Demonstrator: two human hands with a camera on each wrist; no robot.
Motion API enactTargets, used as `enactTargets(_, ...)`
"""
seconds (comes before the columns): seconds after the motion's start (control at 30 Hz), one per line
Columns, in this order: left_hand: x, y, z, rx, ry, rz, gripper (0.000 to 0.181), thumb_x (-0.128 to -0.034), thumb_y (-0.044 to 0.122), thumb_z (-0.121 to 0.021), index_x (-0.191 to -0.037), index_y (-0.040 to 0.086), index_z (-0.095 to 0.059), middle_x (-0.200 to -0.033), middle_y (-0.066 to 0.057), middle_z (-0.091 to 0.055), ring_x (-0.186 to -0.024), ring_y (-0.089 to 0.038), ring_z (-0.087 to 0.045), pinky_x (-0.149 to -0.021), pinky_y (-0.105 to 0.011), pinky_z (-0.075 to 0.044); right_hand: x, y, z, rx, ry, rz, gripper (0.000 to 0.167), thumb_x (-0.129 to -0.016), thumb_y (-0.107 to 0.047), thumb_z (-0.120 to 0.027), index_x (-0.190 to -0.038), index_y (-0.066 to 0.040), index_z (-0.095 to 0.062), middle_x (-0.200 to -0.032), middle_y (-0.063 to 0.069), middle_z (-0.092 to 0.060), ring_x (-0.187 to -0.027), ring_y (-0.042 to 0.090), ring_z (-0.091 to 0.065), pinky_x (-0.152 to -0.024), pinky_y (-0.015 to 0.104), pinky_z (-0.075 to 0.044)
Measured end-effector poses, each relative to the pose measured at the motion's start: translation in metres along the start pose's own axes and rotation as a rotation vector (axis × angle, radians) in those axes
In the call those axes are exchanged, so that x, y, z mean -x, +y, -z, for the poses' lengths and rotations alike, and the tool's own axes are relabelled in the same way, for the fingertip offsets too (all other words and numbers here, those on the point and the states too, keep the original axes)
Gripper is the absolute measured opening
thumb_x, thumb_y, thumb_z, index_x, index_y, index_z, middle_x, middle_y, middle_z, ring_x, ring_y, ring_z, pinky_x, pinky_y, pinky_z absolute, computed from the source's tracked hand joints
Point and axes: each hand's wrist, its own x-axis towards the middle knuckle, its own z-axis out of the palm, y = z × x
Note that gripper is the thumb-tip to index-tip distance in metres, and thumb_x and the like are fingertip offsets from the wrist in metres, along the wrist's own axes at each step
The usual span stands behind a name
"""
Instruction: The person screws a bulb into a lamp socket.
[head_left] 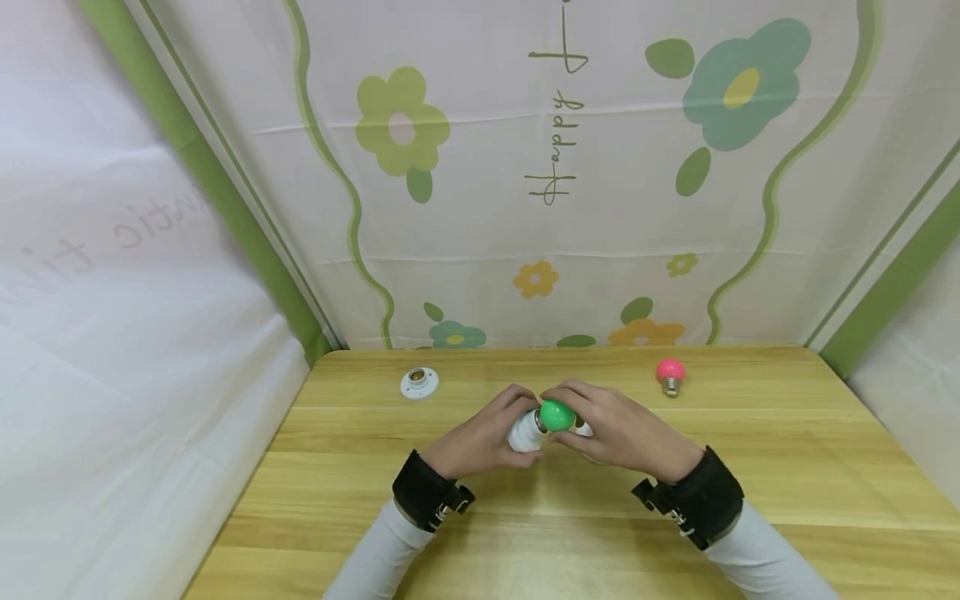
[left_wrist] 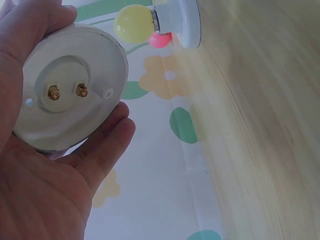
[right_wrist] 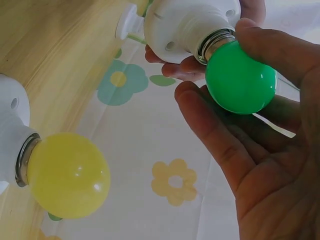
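Note:
My left hand (head_left: 486, 433) grips a white lamp holder (left_wrist: 107, 65) by its round base; the left wrist view shows its underside with two brass screws. A green light bulb (right_wrist: 241, 77) is pinched between the thumb and fingers of my right hand (head_left: 630, 427). The bulb's metal screw base sits in the mouth of the lamp holder, part of its thread still showing in the right wrist view. Close by stands a second lamp holder (right_wrist: 12, 120) bearing a yellow bulb (right_wrist: 69, 175), mostly hidden behind my right hand in the head view.
An unfilled lamp holder (head_left: 418, 382) stands at the back left of the wooden table (head_left: 330, 483). Toward the back right lies a pink bulb (head_left: 671, 372). A flowered white cloth (head_left: 465, 217) hangs behind the table, with more cloth at both sides.

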Motion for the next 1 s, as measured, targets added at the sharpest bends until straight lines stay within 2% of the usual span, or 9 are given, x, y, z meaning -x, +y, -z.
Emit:
enactTargets(0.27,-0.0008,-0.0018,-0.0019,-0.003,0.002,-0.002,0.053,-0.0930,0.017,-0.083,-0.138,0.006,-0.056,-0.134,-0.005,-0.051,-0.112,-0.013,-0.056,-0.096,-0.021,-0.054,0.0014,0.0007,-0.0009,0.009,0.006,-0.004,0.051,-0.092,-0.027,-0.086,-0.132,-0.003,-0.067,-0.116,0.002,-0.072,-0.093,0.007,-0.070,-0.076,0.022,-0.061)
enactTargets(0.5,-0.0007,-0.0022,-0.0016,-0.024,0.005,-0.011,0.053,-0.0938,0.020,-0.082,-0.138,0.006,-0.056,-0.135,-0.005,-0.052,-0.112,-0.012,-0.056,-0.097,-0.020,-0.054,-0.0004,-0.0002,-0.0011,0.030,0.013,-0.009,0.059,-0.091,-0.028,-0.087,-0.139,-0.004,-0.062,-0.130,0.007,-0.069,-0.107,0.016,-0.073,-0.085,0.029,-0.064)
enactTargets(0.7,0.0005,-0.0020,-0.0001,-0.026,0.006,-0.006,0.056,-0.0948,0.021,-0.081,-0.142,0.006,-0.054,-0.136,-0.006,-0.051,-0.111,-0.012,-0.057,-0.095,-0.020,-0.055,-0.0024,-0.0005,-0.0013,-0.005,0.010,0.024,0.051,-0.090,-0.023,-0.087,-0.133,-0.009,-0.064,-0.128,0.001,-0.064,-0.108,0.012,-0.069,-0.088,0.028,-0.063)
enactTargets(0.8,0.0011,-0.0020,0.0004,-0.026,0.007,-0.009,0.057,-0.0952,0.021,-0.081,-0.143,0.006,-0.053,-0.136,-0.006,-0.051,-0.111,-0.013,-0.057,-0.095,-0.020,-0.055,-0.0023,-0.0004,-0.0011,-0.005,0.010,0.042,0.054,-0.087,-0.022,-0.090,-0.132,-0.010,-0.064,-0.127,0.001,-0.063,-0.108,0.013,-0.068,-0.089,0.030,-0.063)
enactTargets(1.0,0.0012,-0.0023,0.0001,-0.018,0.007,-0.012,0.057,-0.0957,0.022,-0.081,-0.143,0.006,-0.053,-0.135,-0.005,-0.052,-0.111,-0.012,-0.056,-0.094,-0.020,-0.054,-0.0021,0.0004,-0.0016,0.014,0.019,0.064,0.057,-0.083,-0.008,-0.091,-0.132,-0.007,-0.062,-0.127,0.003,-0.064,-0.109,0.016,-0.069,-0.090,0.032,-0.063)
